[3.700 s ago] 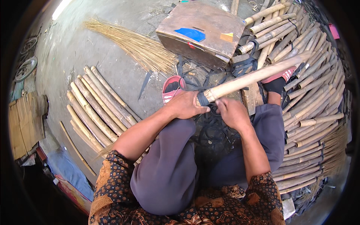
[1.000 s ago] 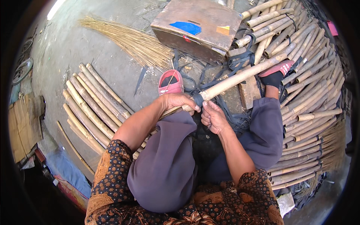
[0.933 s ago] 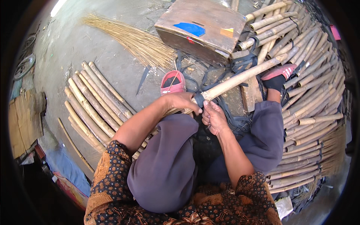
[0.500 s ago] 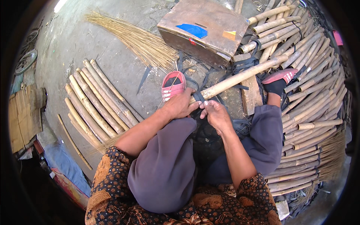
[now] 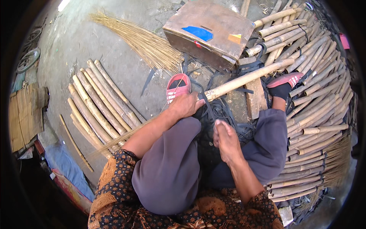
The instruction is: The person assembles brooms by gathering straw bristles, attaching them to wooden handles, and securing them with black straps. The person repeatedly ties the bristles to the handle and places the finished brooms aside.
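Observation:
My left hand [image 5: 185, 105] is closed round the near end of a long bamboo pole [image 5: 248, 79], which slants away to the right. A black rubber strip [image 5: 206, 105] wraps that end and runs down toward my right hand [image 5: 228, 142]. The right hand is closed on the strip, apart from the pole and close to my knees; its fingertips are partly hidden. Thin dry stalks [image 5: 114, 143] pass beneath my left forearm, and a few rise past the left hand over a pink sandal [image 5: 178, 84].
A wooden box [image 5: 207, 30] stands ahead, with a fan of thin sticks [image 5: 139, 40] left of it. Bamboo poles [image 5: 101, 101] lie at left, and a large pile of bamboo [image 5: 316, 103] fills the right. Loose black strips [image 5: 225, 110] and a wood block [image 5: 255, 97] lie between my feet.
My right hand has moved away from the pole's end, down toward me, and the black strip now stretches between. The left hand stays at the pole's end.

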`<action>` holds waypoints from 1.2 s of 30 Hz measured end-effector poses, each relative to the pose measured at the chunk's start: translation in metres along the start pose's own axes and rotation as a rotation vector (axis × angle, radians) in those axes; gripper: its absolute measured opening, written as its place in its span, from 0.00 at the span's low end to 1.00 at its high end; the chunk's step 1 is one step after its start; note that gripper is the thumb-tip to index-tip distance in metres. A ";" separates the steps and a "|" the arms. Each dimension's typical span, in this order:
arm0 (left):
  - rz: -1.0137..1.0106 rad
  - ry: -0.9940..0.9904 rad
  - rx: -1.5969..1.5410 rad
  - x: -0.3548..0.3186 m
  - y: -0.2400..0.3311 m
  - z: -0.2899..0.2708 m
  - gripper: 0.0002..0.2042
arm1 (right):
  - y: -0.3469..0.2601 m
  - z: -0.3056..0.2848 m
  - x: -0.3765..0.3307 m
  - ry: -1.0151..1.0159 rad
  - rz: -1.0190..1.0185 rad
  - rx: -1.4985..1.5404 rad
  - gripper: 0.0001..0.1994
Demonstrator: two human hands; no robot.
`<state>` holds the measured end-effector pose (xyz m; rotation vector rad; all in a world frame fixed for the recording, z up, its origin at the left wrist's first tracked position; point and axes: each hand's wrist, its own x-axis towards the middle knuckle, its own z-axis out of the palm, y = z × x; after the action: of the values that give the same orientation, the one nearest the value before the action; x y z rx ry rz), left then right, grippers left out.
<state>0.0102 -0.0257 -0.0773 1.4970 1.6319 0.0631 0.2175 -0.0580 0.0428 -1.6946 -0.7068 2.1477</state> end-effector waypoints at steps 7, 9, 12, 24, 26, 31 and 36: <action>-0.007 -0.003 0.005 -0.002 0.007 -0.002 0.26 | 0.027 -0.014 -0.050 0.044 -0.194 -0.241 0.18; 0.017 0.010 -0.019 -0.002 0.007 -0.004 0.26 | 0.045 -0.025 -0.052 0.022 -0.191 -0.320 0.17; 0.042 -0.064 -0.127 0.001 0.005 -0.009 0.30 | 0.072 -0.049 -0.024 -0.087 -0.277 -0.481 0.18; -0.365 -0.666 -1.101 0.010 0.010 -0.027 0.25 | 0.064 -0.046 0.172 0.048 -0.538 -0.724 0.14; -0.269 -0.556 -0.995 0.011 0.008 -0.017 0.23 | 0.046 -0.043 0.163 0.036 -0.471 -0.699 0.13; -0.035 -0.150 -0.394 0.010 0.001 0.007 0.30 | -0.038 -0.060 0.127 -0.282 -0.156 -1.284 0.15; 0.026 -0.042 -0.236 0.005 0.004 0.012 0.32 | -0.075 -0.035 0.121 -0.061 -0.793 -1.381 0.15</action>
<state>0.0209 -0.0268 -0.0847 1.3296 1.5149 0.2289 0.2170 0.0745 -0.0202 -1.2639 -2.6743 1.0398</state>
